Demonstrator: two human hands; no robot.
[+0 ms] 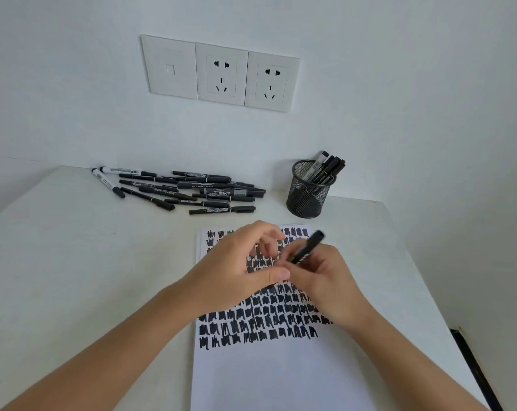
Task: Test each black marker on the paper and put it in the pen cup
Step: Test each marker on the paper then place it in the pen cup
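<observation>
A white sheet of paper lies on the table, its upper half covered in rows of black scribbles. Above it my right hand grips a black marker that points up and to the right. My left hand meets it at the marker's lower end, thumb and fingers pinched there; the tip or cap is hidden between the hands. A pile of several black markers lies at the back of the table. The black mesh pen cup stands back right with several markers in it.
The white table stands against a white wall with three socket plates. A dark strip runs along the table's right edge. Two white-barrelled markers lie at the left end of the pile.
</observation>
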